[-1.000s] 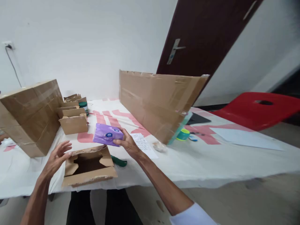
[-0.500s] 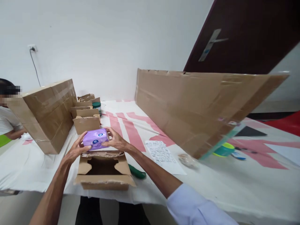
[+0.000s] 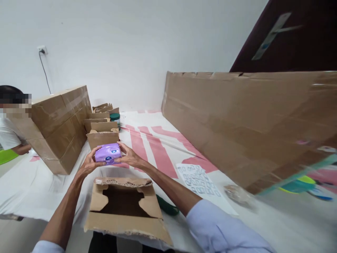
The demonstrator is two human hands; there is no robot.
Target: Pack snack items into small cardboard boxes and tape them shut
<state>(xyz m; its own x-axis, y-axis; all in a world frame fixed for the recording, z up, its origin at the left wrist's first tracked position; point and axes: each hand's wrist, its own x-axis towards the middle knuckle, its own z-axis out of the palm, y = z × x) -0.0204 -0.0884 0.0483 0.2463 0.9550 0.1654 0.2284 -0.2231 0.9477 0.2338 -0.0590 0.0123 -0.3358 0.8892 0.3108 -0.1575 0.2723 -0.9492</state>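
Observation:
Between my two hands is a purple soft pack of tissues [image 3: 107, 154], held up beyond the near cardboard box. My left hand [image 3: 91, 162] grips its left end, thumb along the lower edge. On the right end, my right hand [image 3: 129, 155] holds it with thumb and fingers. Closer to me stands the open cardboard box [image 3: 126, 223], its flaps folded out and its inside dark. Just behind the pack is another small open carton [image 3: 102, 138]. A dark green curved object [image 3: 167, 205] lies by the near box's right side, partly behind my forearm.
Taped cartons [image 3: 60, 126] form a wall at left, with a person [image 3: 12, 130] beyond. A green-lidded jar [image 3: 115, 118] stands by the small cartons. Right are a printed sheet [image 3: 197, 182], a clear plastic-wrapped item [image 3: 238, 195], a large cardboard panel [image 3: 237, 123] and a teal bowl [image 3: 297, 185].
The view has shifted, so the near box sits lower and the right-hand items lie farther right. Both hands still hold the purple pack, now farther from the near box.

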